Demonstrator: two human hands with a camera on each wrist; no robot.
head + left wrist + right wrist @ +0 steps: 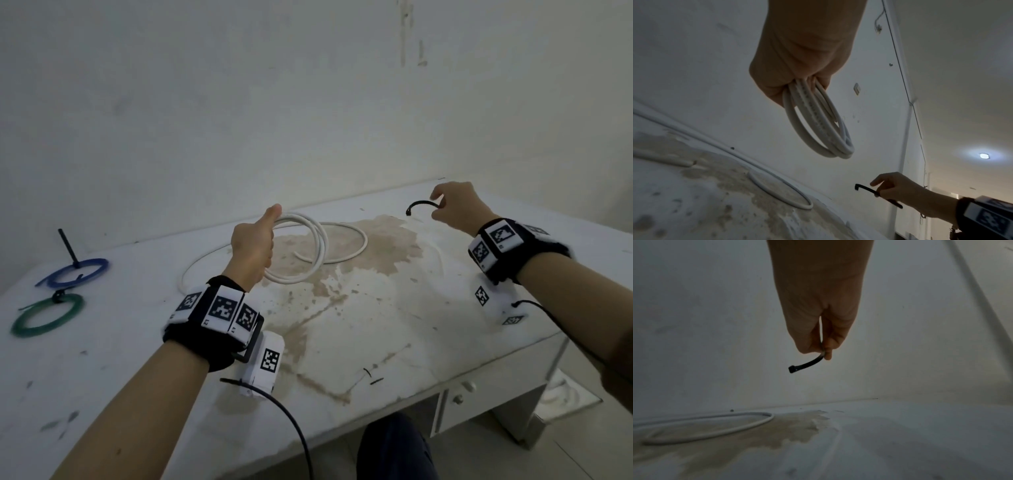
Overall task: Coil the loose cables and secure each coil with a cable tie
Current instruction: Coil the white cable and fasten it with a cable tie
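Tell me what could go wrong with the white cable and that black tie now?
The left hand grips only some white cable loops; the rest lies loose on the table, so tying now might leave a tail. The right hand pinches the black cable tie by one end, so it might slip.

A white cable, partly coiled into upright loops, is held above the table centre, its tail trailing to nine o'clock, a curved black cable tie raised at two o'clock.
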